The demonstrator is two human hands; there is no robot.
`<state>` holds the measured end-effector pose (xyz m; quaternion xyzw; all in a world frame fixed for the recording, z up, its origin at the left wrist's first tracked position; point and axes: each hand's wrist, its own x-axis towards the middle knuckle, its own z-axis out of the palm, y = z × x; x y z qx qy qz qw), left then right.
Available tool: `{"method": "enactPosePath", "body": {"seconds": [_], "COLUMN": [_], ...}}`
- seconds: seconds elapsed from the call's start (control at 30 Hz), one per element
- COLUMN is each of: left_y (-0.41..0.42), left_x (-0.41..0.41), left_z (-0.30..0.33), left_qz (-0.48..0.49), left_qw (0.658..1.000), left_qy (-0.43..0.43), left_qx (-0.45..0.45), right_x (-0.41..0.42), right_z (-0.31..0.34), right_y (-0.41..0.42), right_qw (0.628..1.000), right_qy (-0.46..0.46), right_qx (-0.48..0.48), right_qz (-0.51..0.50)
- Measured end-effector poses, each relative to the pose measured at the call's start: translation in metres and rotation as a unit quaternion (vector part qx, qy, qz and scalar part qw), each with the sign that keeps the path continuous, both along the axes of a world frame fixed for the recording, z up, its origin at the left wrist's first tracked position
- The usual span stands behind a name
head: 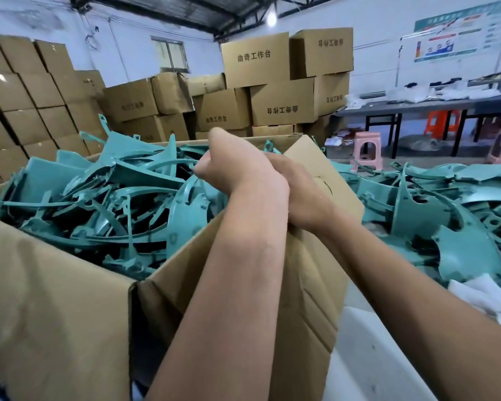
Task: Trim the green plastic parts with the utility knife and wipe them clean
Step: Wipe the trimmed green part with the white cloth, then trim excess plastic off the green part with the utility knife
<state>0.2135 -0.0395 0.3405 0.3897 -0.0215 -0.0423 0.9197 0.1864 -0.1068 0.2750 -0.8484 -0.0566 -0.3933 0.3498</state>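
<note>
Two hands pressed together above an open box of green parts.

The left hand [237, 163] is curled into a fist at frame centre, touching the right hand [298, 195] just beside it; what either holds cannot be told. Below and to the left, the cardboard box [70, 299] is heaped with green plastic parts [122, 198]; a second pile of parts [446, 215] lies at right. Stacked cartons [272, 91] fill the upper background.

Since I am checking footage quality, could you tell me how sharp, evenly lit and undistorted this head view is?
Head view: even daylight, ceiling lamp glares; wide-angle bends the stacked cartons; left hand and right hand slightly motion-soft; green plastic parts reasonably sharp.
</note>
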Motion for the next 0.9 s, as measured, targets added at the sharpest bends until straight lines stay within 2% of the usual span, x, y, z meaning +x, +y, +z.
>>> {"method": "enactPosePath", "body": {"seconds": [0.07, 0.13, 0.2, 0.27, 0.3, 0.33, 0.37, 0.4, 0.43, 0.5, 0.57, 0.63, 0.73, 0.83, 0.9], "left_y": [-0.017, -0.04, -0.065, -0.089, -0.102, -0.115, -0.127, -0.139, -0.146, -0.162, -0.178, -0.193, -0.207, -0.219, -0.229], "left_x": [-0.011, -0.029, -0.044, -0.056, -0.06, -0.063, -0.066, -0.069, -0.067, -0.064, -0.064, -0.066, -0.077, -0.09, -0.098], "left_z": [-0.004, -0.02, -0.045, -0.077, -0.094, -0.112, -0.13, -0.148, -0.164, -0.192, -0.214, -0.23, -0.243, -0.248, -0.25], "left_qz": [0.061, 0.103, 0.091, 0.057, 0.031, -0.003, -0.043, -0.085, -0.117, -0.177, -0.226, -0.261, -0.299, -0.345, -0.385], "left_qw": [0.998, 0.99, 0.972, 0.954, 0.946, 0.937, 0.923, 0.903, 0.883, 0.842, 0.799, 0.784, 0.794, 0.816, 0.829], "left_qy": [0.005, -0.068, -0.161, -0.207, -0.209, -0.197, -0.182, -0.166, -0.153, -0.15, -0.165, -0.169, -0.146, -0.146, -0.144], "left_qx": [0.02, 0.071, 0.144, 0.211, 0.245, 0.288, 0.336, 0.388, 0.427, 0.487, 0.532, 0.537, 0.509, 0.44, 0.38], "right_x": [-0.005, -0.019, -0.033, -0.046, -0.052, -0.06, -0.067, -0.078, -0.084, -0.098, -0.109, -0.118, -0.128, -0.137, -0.142], "right_z": [-0.007, -0.023, -0.05, -0.083, -0.103, -0.125, -0.144, -0.162, -0.175, -0.192, -0.203, -0.207, -0.204, -0.201, -0.194], "right_y": [-0.015, -0.024, -0.038, -0.065, -0.084, -0.104, -0.123, -0.142, -0.153, -0.167, -0.183, -0.201, -0.223, -0.231, -0.223], "right_qw": [0.996, 0.98, 0.951, 0.95, 0.949, 0.937, 0.892, 0.83, 0.788, 0.753, 0.731, 0.721, 0.746, 0.758, 0.791], "right_qy": [-0.05, -0.105, -0.107, -0.064, -0.002, 0.093, 0.198, 0.264, 0.298, 0.338, 0.314, 0.266, 0.261, 0.257, 0.21], "right_qx": [0.078, 0.158, 0.266, 0.227, 0.191, 0.114, 0.028, -0.048, -0.095, -0.123, -0.121, -0.093, 0.047, 0.038, 0.033], "right_qz": [-0.013, -0.059, -0.115, -0.202, -0.252, -0.316, -0.406, -0.488, -0.53, -0.552, -0.594, -0.633, -0.611, -0.598, -0.574]}}
